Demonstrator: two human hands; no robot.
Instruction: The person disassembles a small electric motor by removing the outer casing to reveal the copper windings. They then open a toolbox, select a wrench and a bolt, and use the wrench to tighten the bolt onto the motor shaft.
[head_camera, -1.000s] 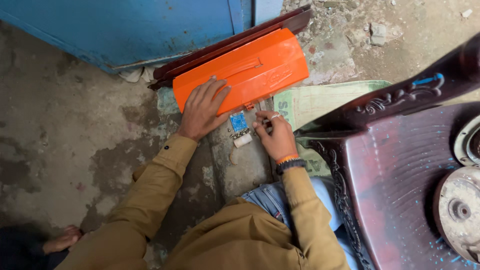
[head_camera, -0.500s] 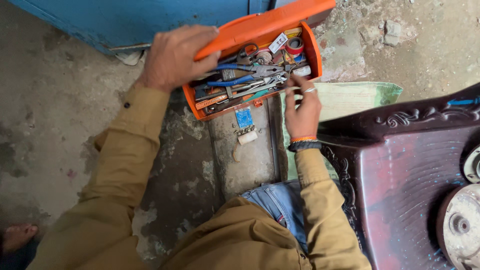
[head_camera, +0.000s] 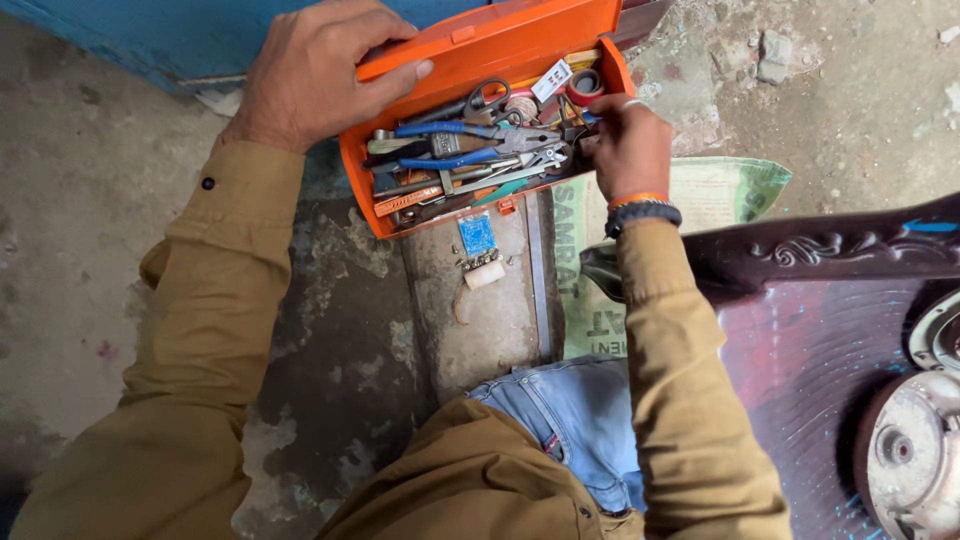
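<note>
Two hands: both bare, both at the open orange plastic toolbox (head_camera: 400, 205) that sits on the ground at 12 o'clock of the view.
Left hand: the left hand (head_camera: 315, 70) lies at 11 o'clock, fingers pressed together and curled over the raised orange lid (head_camera: 490, 40), thumb along the lid's front edge, gripping it.
Right hand: the right hand (head_camera: 628, 145) sits at 1 o'clock on the box's right end, fingers bent down into the tools; what they pinch, if anything, cannot be told.
Wrist: an orange and dark beaded band (head_camera: 643, 210) rings the right wrist.
Box contents: blue-handled pliers (head_camera: 450, 130), grey scissors (head_camera: 485, 98), a roll of red tape (head_camera: 583, 85) and other metal tools packed close together.
Below the box: a small blue circuit piece (head_camera: 476, 236) lies on the grey stone slab (head_camera: 480, 320), just at 6 o'clock of the box, with a small white cylinder (head_camera: 484, 275) touching its lower end.
Sack: a pale green woven sack (head_camera: 720, 190) lies flat at 3 o'clock of the slab, partly under the right forearm.
Furniture: a dark carved wooden piece (head_camera: 800, 330) fills 4 o'clock, with a round metal part (head_camera: 905, 455) resting on it.
Clothing: mustard long sleeves (head_camera: 210, 300) and blue jeans (head_camera: 580, 420) at 6 o'clock.
</note>
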